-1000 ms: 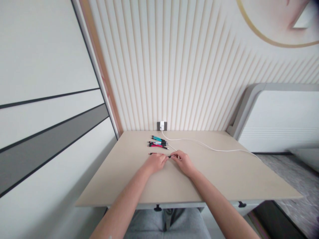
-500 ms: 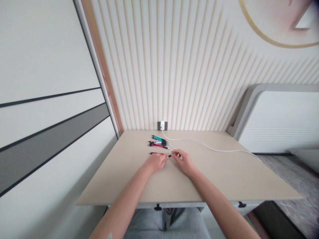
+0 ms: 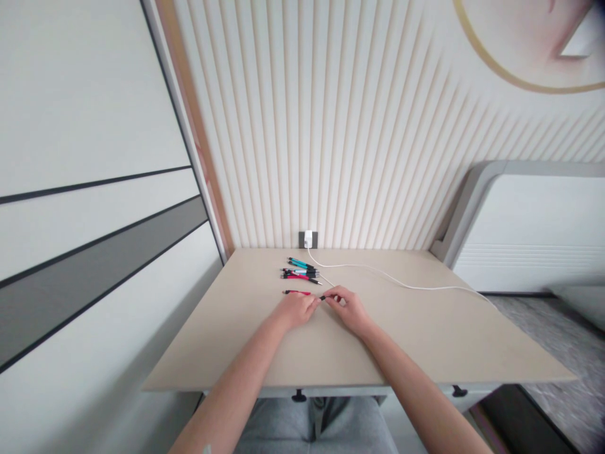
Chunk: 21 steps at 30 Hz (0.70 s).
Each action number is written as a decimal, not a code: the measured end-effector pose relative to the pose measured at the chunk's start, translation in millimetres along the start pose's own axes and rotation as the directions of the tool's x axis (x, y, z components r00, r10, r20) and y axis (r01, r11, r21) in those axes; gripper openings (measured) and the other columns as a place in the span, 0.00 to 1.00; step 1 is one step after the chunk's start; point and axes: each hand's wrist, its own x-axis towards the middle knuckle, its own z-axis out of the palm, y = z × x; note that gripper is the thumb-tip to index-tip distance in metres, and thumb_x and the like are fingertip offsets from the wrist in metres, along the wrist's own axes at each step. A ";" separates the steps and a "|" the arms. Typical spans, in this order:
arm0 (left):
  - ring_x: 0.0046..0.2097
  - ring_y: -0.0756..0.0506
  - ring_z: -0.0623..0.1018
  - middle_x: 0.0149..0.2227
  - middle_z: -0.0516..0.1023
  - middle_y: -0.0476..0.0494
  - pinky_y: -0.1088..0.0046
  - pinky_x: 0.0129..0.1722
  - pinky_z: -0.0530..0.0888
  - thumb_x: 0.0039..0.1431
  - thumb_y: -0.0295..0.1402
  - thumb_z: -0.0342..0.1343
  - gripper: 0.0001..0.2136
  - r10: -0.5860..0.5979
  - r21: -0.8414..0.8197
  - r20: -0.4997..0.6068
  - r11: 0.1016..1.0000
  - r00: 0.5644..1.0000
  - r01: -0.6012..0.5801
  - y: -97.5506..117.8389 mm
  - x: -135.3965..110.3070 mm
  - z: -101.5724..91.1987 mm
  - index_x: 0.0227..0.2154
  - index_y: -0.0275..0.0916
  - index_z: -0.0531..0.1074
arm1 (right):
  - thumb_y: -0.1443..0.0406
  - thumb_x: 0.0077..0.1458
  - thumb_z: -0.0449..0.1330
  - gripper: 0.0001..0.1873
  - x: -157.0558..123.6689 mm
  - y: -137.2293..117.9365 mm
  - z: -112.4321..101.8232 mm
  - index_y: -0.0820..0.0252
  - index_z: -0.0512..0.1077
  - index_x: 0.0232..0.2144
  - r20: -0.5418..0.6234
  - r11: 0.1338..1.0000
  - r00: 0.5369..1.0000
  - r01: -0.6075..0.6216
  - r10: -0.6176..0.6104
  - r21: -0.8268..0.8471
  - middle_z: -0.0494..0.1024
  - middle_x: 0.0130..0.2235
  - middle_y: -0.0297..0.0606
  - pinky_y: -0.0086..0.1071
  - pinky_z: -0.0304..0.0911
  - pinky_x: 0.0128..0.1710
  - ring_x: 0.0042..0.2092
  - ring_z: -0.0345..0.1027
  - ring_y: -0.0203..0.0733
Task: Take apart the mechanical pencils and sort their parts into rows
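Observation:
My left hand (image 3: 297, 309) is closed in a pinch over the table, at the left end of a short black pen part (image 3: 322, 297). From the other side, the fingertips of my right hand (image 3: 348, 308) pinch its right end. A red pen barrel with a black end (image 3: 296, 292) shows just beyond my left hand. My fingers hide whether it joins the black part. Farther back lies a loose pile of pens: teal pens (image 3: 301, 263) on top, and red pens with black grips (image 3: 299, 275) nearer to me.
A white charger (image 3: 308, 238) sits in the wall socket, its white cable (image 3: 401, 282) running across the beige table (image 3: 425, 340) to the right edge. Black drawer knobs (image 3: 299, 395) are under the front edge. A bed headboard (image 3: 534, 221) stands at the right, a white cabinet (image 3: 94, 113) at the left.
My right hand has shifted slightly, its fingers closing in around the black pen part. My left hand stays nearly still. The pile of pens has not moved.

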 end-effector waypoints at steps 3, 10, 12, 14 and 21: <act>0.34 0.43 0.79 0.30 0.79 0.41 0.71 0.34 0.69 0.69 0.40 0.36 0.21 -0.003 0.007 0.013 1.000 1.000 0.003 1.3 -0.1 -1.6 0.32 0.38 0.73 | 0.59 0.59 0.55 0.12 -0.3 2.8 2.6 0.56 0.76 0.38 -0.015 0.998 1.000 0.021 -0.022 -0.068 0.79 0.38 0.38 0.32 0.64 0.38 0.37 0.70 0.40; 0.34 0.43 0.79 0.31 0.80 0.41 0.71 0.34 0.69 0.69 0.40 0.36 0.21 -0.030 0.019 0.033 0.999 0.999 0.029 1.0 -0.3 -1.7 0.33 0.39 0.73 | 0.57 0.61 0.51 0.17 7.3 33.3 -19.2 0.60 0.72 0.44 -0.203 0.951 0.977 -0.124 0.067 -0.282 0.78 0.41 0.43 0.35 0.63 0.42 0.40 0.69 0.43; 0.35 0.43 0.79 0.31 0.80 0.42 0.71 0.34 0.69 0.69 0.40 0.36 0.21 -0.038 0.021 0.034 0.999 0.999 0.038 1.0 -0.4 -1.7 0.33 0.39 0.73 | 0.57 0.61 0.50 0.18 8.1 47.0 -40.5 0.61 0.74 0.41 -0.240 0.918 0.966 -0.180 0.097 -0.354 0.78 0.41 0.45 0.37 0.62 0.44 0.40 0.69 0.45; 0.35 0.43 0.79 0.31 0.80 0.42 0.71 0.34 0.69 0.69 0.40 0.36 0.21 -0.045 0.023 0.036 0.999 0.998 0.044 1.0 -0.3 -1.9 0.34 0.39 0.73 | 0.59 0.60 0.51 0.16 6.1 60.8 -64.4 0.60 0.75 0.38 -0.246 0.877 0.961 -0.225 0.127 -0.425 0.78 0.39 0.45 0.38 0.61 0.45 0.40 0.69 0.47; 0.36 0.42 0.79 0.32 0.80 0.41 0.70 0.36 0.69 0.69 0.40 0.37 0.21 -0.066 0.007 0.039 0.998 0.997 0.066 1.3 0.8 -0.7 0.35 0.39 0.74 | 0.65 0.58 0.52 0.13 -5.9 90.6 -110.1 0.59 0.77 0.36 -0.134 0.778 0.982 -0.186 0.131 -0.600 0.79 0.39 0.44 0.36 0.59 0.48 0.45 0.69 0.47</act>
